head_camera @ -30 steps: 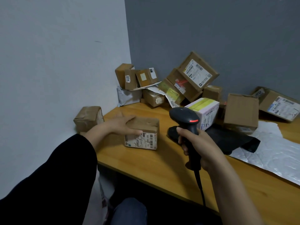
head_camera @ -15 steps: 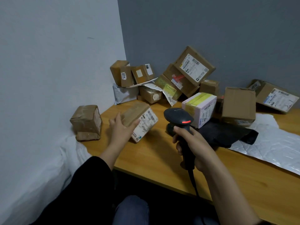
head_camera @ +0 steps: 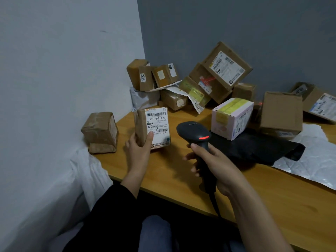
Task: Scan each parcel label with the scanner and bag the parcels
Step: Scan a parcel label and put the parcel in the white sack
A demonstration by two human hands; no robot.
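My left hand (head_camera: pixel 139 151) holds a small brown parcel (head_camera: pixel 154 127) upright above the wooden table (head_camera: pixel 272 197), its white barcode label facing me. My thumb lies across the label's lower left. My right hand (head_camera: pixel 214 166) grips the handle of a black barcode scanner (head_camera: pixel 193 133) just right of the parcel; a red light glows on the scanner's head, and its cable hangs down off the table edge.
A taped brown parcel (head_camera: pixel 101 131) sits at the table's left end against the wall. Several boxes (head_camera: pixel 223 70) pile up in the back corner, with a white and yellow box (head_camera: pixel 232 117) nearer. A black bag (head_camera: pixel 254 148) and silver wrap (head_camera: pixel 312 159) lie at right. A white bag (head_camera: pixel 87 171) hangs below left.
My left hand has lifted the parcel off the table and turned it upright so that its label faces me. The scanner in my right hand stayed close beside it.
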